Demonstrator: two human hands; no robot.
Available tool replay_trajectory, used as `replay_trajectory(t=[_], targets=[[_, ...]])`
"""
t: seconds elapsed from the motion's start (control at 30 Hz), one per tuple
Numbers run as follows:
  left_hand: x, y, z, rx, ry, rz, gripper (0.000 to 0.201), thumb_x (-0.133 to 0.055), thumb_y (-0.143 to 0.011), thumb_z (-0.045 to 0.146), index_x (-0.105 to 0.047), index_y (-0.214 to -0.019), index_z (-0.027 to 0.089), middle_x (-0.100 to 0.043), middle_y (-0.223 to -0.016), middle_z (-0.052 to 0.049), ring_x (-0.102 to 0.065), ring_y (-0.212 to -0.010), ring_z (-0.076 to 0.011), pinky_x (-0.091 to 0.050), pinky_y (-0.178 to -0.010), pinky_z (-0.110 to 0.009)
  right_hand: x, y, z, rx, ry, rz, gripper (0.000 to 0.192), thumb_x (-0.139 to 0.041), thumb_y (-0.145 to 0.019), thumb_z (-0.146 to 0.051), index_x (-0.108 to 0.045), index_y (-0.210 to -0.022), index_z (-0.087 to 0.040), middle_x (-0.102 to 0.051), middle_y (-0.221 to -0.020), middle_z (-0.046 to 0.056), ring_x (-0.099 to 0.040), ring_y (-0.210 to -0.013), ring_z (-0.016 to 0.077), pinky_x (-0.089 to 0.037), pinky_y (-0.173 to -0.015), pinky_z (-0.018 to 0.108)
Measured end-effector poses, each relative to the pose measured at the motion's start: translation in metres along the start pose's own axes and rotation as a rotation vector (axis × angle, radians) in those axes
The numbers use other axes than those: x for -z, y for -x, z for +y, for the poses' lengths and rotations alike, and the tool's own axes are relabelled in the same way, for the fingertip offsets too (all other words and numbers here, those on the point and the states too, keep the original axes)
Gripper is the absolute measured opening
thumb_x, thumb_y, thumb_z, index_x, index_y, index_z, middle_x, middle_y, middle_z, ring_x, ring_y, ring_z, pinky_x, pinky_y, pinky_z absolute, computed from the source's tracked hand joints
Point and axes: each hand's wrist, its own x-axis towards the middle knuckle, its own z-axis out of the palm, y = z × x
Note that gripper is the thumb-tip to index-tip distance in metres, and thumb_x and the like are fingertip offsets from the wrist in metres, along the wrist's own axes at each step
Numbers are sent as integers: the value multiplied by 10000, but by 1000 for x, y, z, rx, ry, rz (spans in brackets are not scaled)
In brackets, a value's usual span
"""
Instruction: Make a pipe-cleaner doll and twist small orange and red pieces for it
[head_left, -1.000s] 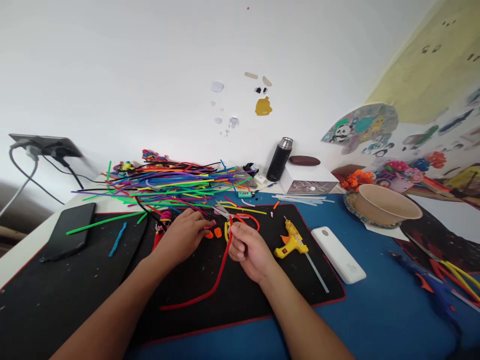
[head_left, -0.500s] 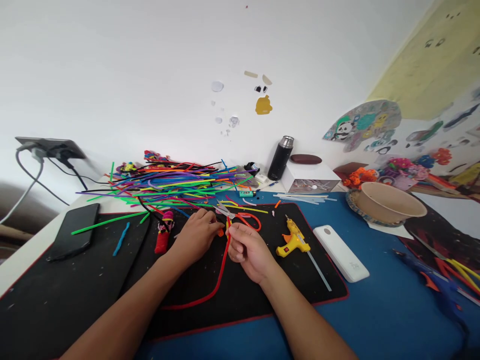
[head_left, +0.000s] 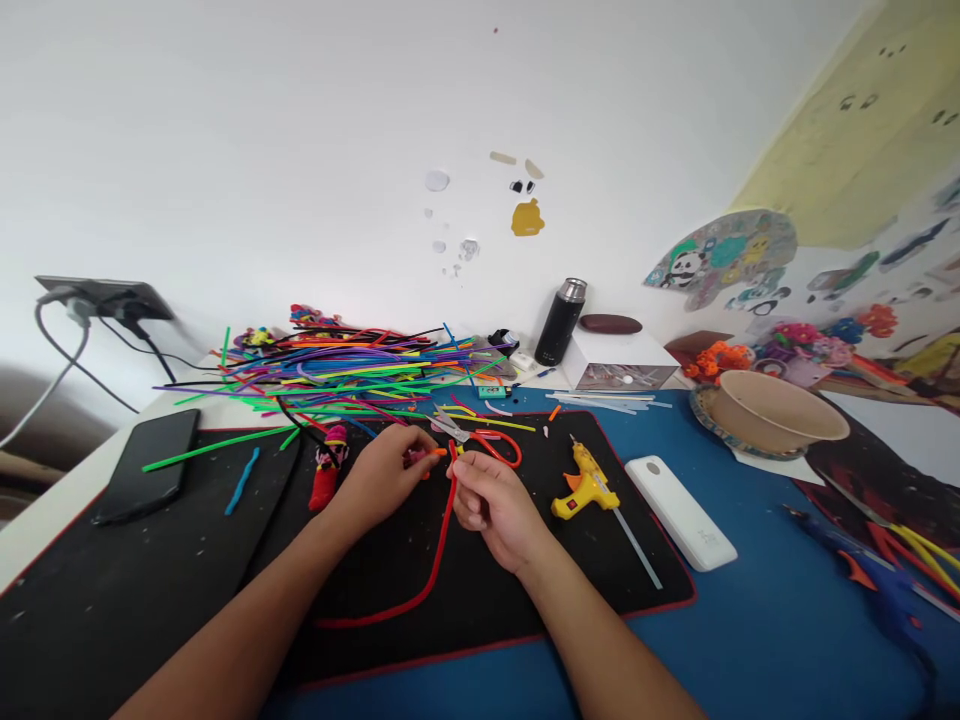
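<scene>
The mat lies on the table, and everything is placed from it. Both hands meet over its middle, the left hand just left of the right hand, with the long stem trailing from them toward the mat's near edge. The scissors lie just behind the hands. The figure sits left of them, the phone at the mat's far left corner. The glue gun rests on the mat's right part, the power bank just off its right edge. The stem pile lies behind the mat, the flask and box behind its right corner, the bowl farther right.
</scene>
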Motion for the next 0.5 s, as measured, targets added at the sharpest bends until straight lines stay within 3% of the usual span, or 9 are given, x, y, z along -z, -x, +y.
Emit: replay_trajectory(t=[0.1,0.2,0.33,0.5], targets=[[6,0,3,187,402,32,304,-698,-860,506,-647,-902,210,-750,-827,-29,-708,-755,-220,-546,-716,-335,-2,0,2,47,111,25,334,-806,-791,-454,-613,-791,-181,-392,-470,-108,-288,-403,56,-157,-435,227],[11,0,7,256,619,35,417,-764,-803,559,-672,-965,185,-785,-843,-62,-740,-782,-238,-568,-735,-345,-4,-1,5,105,294,75,331,-776,-813,-472,-602,-766,-195,-401,-480,-101,-309,-405,67,-195,-433,234],[12,1,11,270,614,11,477,-789,-770,577,-744,-1019,173,-808,-924,-92,-734,-782,-237,-583,-748,-359,-2,-2,9,185,519,136,303,-737,-848,-467,-609,-768,-203,-409,-523,-83,-343,-445,86,-226,-452,241],[10,3,14,252,578,-61,425,-770,-791,532,-763,-1023,176,-800,-909,-71,-697,-750,-203,-560,-749,-337,-1,-1,9,251,616,204,258,-681,-876,-426,-596,-758,-213,-384,-540,-79,-334,-486,103,-259,-492,252]])
